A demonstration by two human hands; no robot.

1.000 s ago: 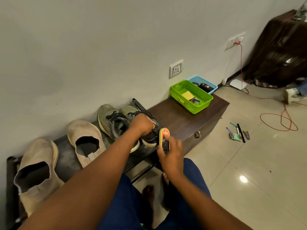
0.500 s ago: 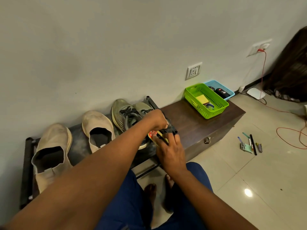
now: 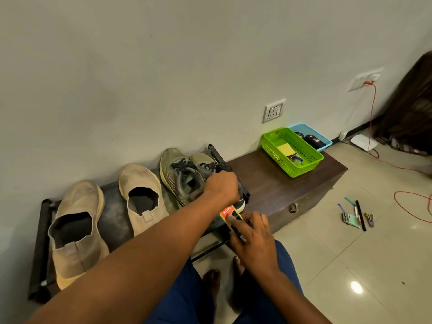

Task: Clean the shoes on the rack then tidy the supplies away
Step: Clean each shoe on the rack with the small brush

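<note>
Currently the right hand [image 3: 253,239] has its grip clenched round a Kiwi polish applicator [image 3: 231,217], thumb across the label, red-and-yellow end aimed at the heel of the near grey sneaker [image 3: 236,197]. The left hand [image 3: 221,184], at 11 o'clock from the right, grasps that sneaker over its collar, pinning it to the rack [image 3: 41,242]. Judgement: the applicator looks a light, stiff plastic body, smooth and liable to slip if wet; hold it mid-barrel as now. The sneaker is soft mesh above a firmer sole, so press on the sole edge, steady by the collar. Its twin [image 3: 178,174] lies touching at 10 o'clock; two beige slip-ons [image 3: 140,195] [image 3: 77,232] sit farther toward 9 o'clock, floppy cloth, dusty. Edges: the sneaker sits at the rack's right end rail, beside the dark wooden worktop [image 3: 275,183]; the heel overhangs the front rail, so a hard push could tip it floorward. Open room runs toward 2 o'clock along the worktop to the green basket [image 3: 293,170] and the blue tray [image 3: 325,146] touching behind it. Pens [image 3: 357,215] and an orange cable [image 3: 411,202] litter the floor at 3 o'clock.
</note>
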